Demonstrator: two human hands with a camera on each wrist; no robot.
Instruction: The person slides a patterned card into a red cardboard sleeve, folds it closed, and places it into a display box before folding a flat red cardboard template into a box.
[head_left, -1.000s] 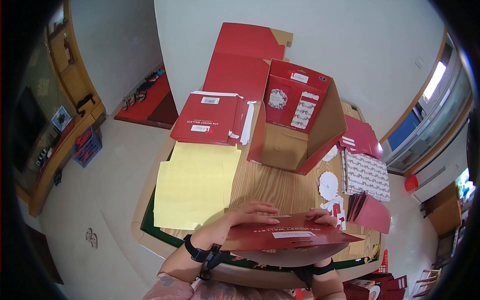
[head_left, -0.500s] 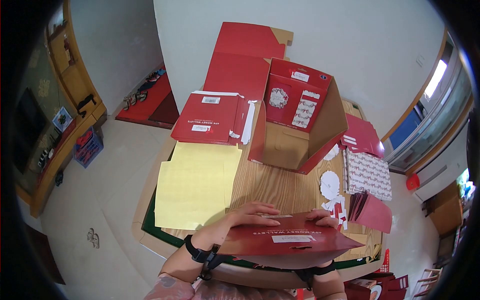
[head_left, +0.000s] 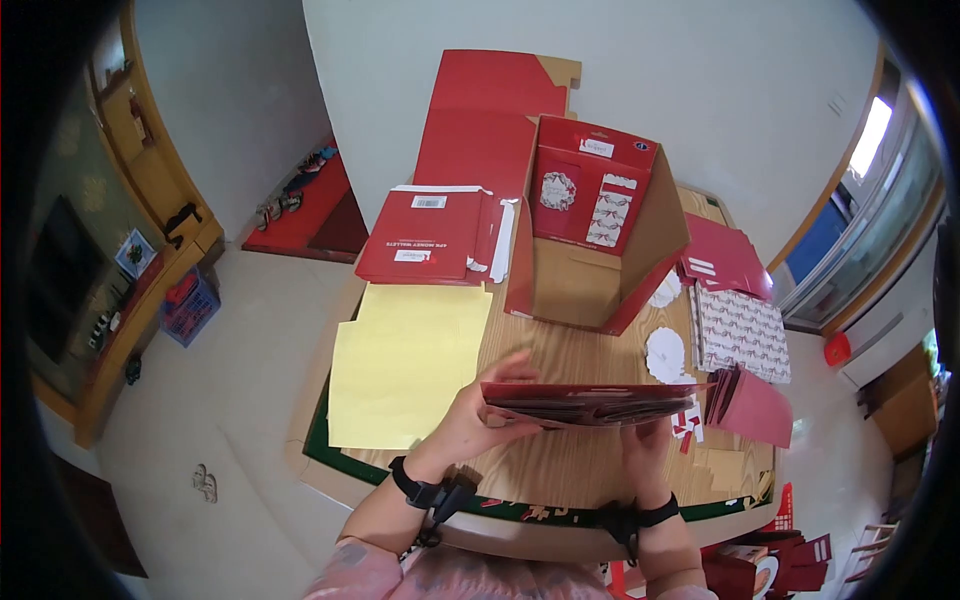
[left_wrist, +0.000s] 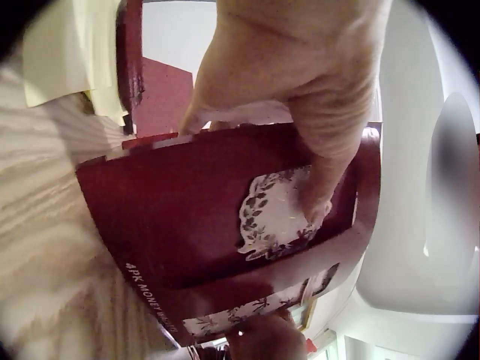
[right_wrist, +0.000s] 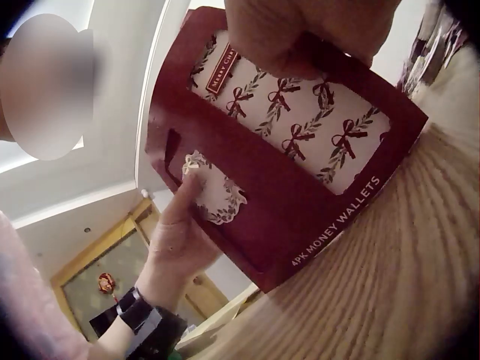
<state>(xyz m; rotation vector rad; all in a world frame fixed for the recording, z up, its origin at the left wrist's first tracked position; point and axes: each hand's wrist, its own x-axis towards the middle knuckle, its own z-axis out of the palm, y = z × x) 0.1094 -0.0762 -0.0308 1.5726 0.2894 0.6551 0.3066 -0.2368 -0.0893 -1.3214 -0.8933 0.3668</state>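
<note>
Both hands hold a dark red money wallets pack (head_left: pixel 590 392) on its edge above the wooden table. My left hand (head_left: pixel 472 422) pinches its left end, thumb on the near face beside a white wreath tag (left_wrist: pixel 274 210) and fingers behind. My right hand (head_left: pixel 648 448) grips the other end; the right wrist view shows its fingers over the pack's edge by a window. Through that window shows paper (right_wrist: pixel 300 124) printed with bows and leaf sprigs. In the head view only the pack's thin edge and layered contents show.
An open red carton (head_left: pixel 575 285) stands beyond the hands. To its left lie a stack of flat red packs (head_left: pixel 420 235) and yellow sheets (head_left: pixel 405 370). At right are white scalloped tags (head_left: pixel 665 355), a bow-patterned stack (head_left: pixel 742 335) and folded red sleeves (head_left: pixel 755 408).
The pack has turned from its printed back facing up to standing on edge, moving slightly away from the body. The left hand has shifted from lying over it to pinching its left end.
</note>
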